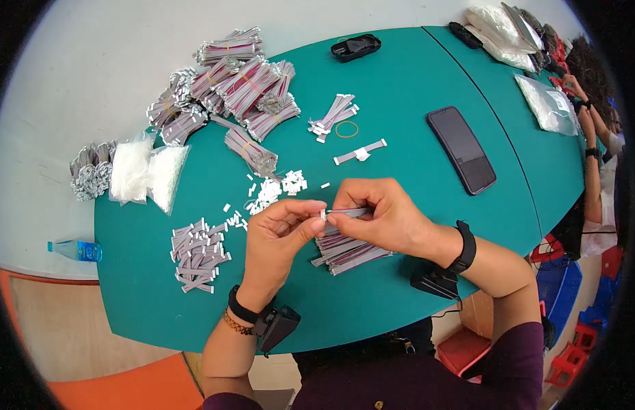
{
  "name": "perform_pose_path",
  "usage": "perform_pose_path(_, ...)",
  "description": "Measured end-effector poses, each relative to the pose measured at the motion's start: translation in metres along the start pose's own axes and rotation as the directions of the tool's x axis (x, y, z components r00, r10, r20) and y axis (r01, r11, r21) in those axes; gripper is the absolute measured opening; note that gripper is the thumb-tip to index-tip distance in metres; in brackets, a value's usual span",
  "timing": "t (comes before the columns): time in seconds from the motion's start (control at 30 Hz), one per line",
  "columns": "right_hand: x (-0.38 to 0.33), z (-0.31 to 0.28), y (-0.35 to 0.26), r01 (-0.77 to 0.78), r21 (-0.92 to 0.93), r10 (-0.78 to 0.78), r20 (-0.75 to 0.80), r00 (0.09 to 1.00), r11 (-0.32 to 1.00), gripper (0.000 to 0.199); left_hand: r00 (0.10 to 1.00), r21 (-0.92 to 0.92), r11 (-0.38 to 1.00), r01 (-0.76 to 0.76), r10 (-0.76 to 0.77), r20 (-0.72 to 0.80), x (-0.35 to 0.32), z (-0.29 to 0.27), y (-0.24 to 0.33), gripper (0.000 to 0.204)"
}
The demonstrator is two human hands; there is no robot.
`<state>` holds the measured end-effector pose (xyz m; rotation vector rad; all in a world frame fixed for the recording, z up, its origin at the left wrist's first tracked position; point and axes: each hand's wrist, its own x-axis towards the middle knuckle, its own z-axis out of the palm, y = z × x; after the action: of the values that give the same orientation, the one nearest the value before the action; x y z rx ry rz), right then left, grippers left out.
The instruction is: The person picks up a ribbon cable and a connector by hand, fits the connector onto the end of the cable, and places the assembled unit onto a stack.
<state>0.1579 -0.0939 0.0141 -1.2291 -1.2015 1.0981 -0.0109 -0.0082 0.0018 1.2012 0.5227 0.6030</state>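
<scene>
- Hands met above the near middle of the green worktop [413, 89]: the left hand [280, 236] pinched a small white connector [323, 214] onto the end of a grey ribbon cable [350, 212] grasped by the right hand [382, 217].
- Loose cables [348, 251] lay just beneath them.
- Finished pieces [196, 254] sat left.
- A black phone [461, 149] lay far right.

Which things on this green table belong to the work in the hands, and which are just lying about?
In use:
- left hand and right hand, pinching a small white connector onto a flat ribbon strip
- loose white connectors
- stack of strips under the hands
- finished pieces
- banded strip bundles

Lying about:
- black phone
- rubber band
- water bottle
- black case
</scene>
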Motion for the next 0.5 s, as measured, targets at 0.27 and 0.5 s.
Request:
perform_pose_path(0.27, -0.0005, -0.0018, -0.002, -0.018, -0.035, 0.018, 0.002, 1.0, 0.999, 0.01, 0.999, 0.101, 0.994, -0.046, 0.047, -0.013, -0.0006, 0.0008, 0.0004, 0.023)
perform_pose_path(0.5, 0.0006, -0.0028, 0.001, 0.0, -0.059, 0.002, 0.026, 1.0, 0.998, 0.008, 1.0, 0.005, 1.0, -0.002, 0.002, 0.004, -0.0001, -0.0018, 0.0009, 0.022)
